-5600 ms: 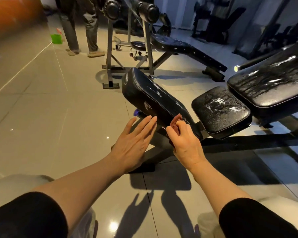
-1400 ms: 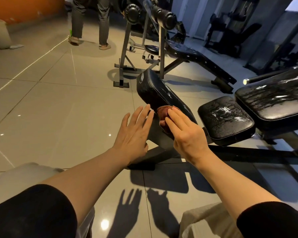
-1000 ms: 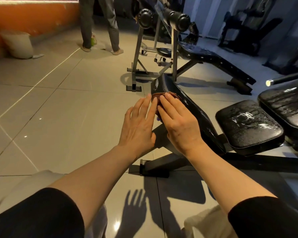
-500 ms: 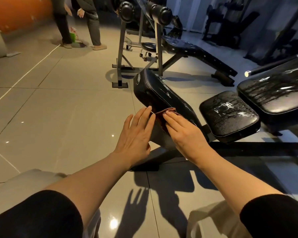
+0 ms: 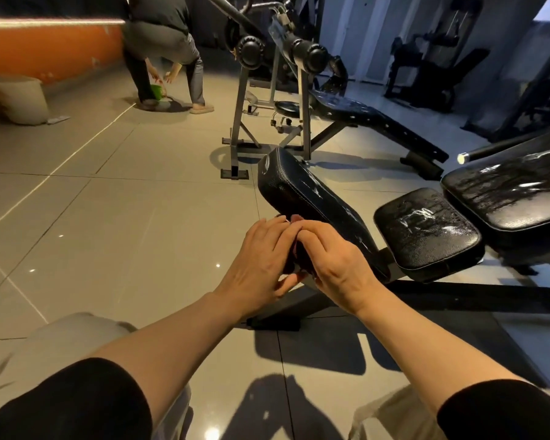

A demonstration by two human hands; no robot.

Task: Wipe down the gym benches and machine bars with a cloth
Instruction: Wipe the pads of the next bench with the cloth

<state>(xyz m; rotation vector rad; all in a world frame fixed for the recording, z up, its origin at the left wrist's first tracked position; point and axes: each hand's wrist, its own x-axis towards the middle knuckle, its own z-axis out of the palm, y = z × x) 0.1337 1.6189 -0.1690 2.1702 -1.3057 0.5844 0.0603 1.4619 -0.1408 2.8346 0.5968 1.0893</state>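
A black tilted pad point(image 5: 302, 192) of the gym bench rises in front of me. At its lower left edge my right hand point(image 5: 337, 258) curls over a dark reddish cloth point(image 5: 295, 249), which is almost hidden between my hands. My left hand point(image 5: 261, 258) lies against the pad's side right next to it, fingers nearly straight, thumb below. To the right are the black seat pad point(image 5: 426, 230) and the backrest pad point(image 5: 515, 192), both streaked with wet marks.
A person point(image 5: 162, 42) bends over a green bucket point(image 5: 155, 91) at the back left near the orange wall. A grey-framed machine with black roller pads point(image 5: 251, 52) and another bench point(image 5: 362, 117) stand behind. A bar with a bright end point(image 5: 464, 149) points in from the right.
My right hand has slid the cloth down the pad's edge and curled over it. My left hand has closed in against it. The person at the back has bent down.
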